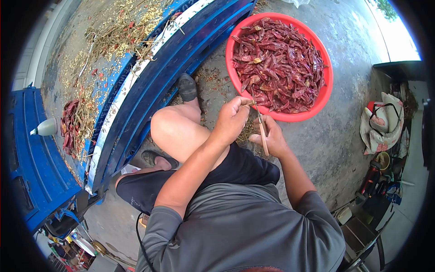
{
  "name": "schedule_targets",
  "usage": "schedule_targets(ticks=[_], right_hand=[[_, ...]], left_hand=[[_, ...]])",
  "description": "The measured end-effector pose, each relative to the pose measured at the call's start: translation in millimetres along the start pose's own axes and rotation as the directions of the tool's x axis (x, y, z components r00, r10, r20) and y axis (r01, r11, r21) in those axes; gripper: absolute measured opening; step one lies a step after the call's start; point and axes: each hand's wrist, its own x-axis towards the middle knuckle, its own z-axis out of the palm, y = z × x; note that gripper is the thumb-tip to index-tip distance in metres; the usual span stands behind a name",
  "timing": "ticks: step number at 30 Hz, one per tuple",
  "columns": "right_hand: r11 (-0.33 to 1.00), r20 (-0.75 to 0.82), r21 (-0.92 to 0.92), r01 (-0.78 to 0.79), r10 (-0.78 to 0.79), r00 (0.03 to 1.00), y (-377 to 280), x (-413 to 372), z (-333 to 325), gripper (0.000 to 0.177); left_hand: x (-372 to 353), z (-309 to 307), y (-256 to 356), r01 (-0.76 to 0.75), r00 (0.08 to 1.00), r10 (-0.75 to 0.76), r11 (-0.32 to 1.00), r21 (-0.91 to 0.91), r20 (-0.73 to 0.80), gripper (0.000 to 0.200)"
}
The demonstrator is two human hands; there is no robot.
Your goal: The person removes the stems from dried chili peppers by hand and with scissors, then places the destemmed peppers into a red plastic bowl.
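My right hand (275,138) is closed around scissors (263,133) with a long tan handle. Their thin metal blades point up toward the fingertips of my left hand (232,119). That left hand is in a pinch, and the small thing between its fingers is too hidden to name. Just beyond both hands stands a round red basin (327,93), heaped with dried red chillies (281,65). Both hands hover over my lap at the near rim of the basin.
To the left a blue truck bed (165,72) has its side lowered, with straw, yellow seeds and a small chilli pile (70,129) on it. A cloth bag (383,122) and tools lie at right. Plant scraps litter the concrete floor (312,154) beside my feet.
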Motion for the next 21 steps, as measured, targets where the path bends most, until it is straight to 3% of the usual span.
schedule_targets(ticks=[6,8,12,14,21], right_hand=[[0.995,0.119,0.098,0.009,-0.02,0.993,1.9,0.6,-10.8,0.065],[0.951,0.146,0.31,-0.014,-0.032,0.989,-0.8,-1.1,-9.6,0.054],[0.966,0.171,0.245,-0.085,0.043,0.984,-0.9,-0.2,-11.0,0.042],[0.972,0.107,0.228,-0.059,0.036,0.994,1.8,-0.7,-7.9,0.036],[0.997,0.006,0.058,-0.045,0.044,0.999,-1.7,-2.8,-11.0,0.032]], left_hand=[[-2.0,-0.4,2.9,0.002,1.0,-0.002,1.0,0.004,0.01,0.021],[-3.1,0.0,6.9,0.011,1.0,-0.011,1.0,0.004,0.012,0.021],[-2.7,-1.7,4.7,0.022,1.0,-0.022,1.0,-0.011,0.011,0.021],[-3.3,-2.6,3.6,0.021,1.0,-0.021,1.0,-0.008,0.011,0.021],[-4.4,-2.6,2.5,0.017,1.0,-0.017,1.0,-0.023,0.01,0.021]])
